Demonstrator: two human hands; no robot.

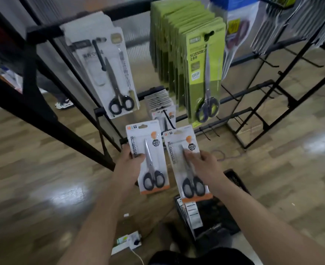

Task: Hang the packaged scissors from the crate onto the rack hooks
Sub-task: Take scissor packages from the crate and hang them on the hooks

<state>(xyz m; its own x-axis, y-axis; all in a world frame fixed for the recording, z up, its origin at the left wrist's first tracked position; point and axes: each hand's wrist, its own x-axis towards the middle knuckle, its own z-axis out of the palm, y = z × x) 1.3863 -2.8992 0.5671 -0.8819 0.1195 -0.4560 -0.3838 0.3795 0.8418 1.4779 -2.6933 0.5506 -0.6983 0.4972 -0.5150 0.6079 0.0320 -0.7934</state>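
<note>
My left hand [129,165] grips one white-and-orange pack of black-handled scissors [150,150] by its left edge. My right hand [203,165] holds a second, matching pack [178,148] by its right side. Both packs stand upright in front of the black rack [43,31]. Just behind them a row of the same packs [160,108] hangs on a low hook. Higher up hang white packs [108,73] and green packs [196,60] of larger scissors. The black crate [215,217] sits on the floor under my right forearm, with more packs in its left end.
A slanted black rack leg [48,119] runs down to the left of my left hand. Bare hooks [268,62] stick out of the rack on the right. A white power strip [129,243] with a cable lies on the wooden floor. Someone's shoe [64,104] shows behind the rack.
</note>
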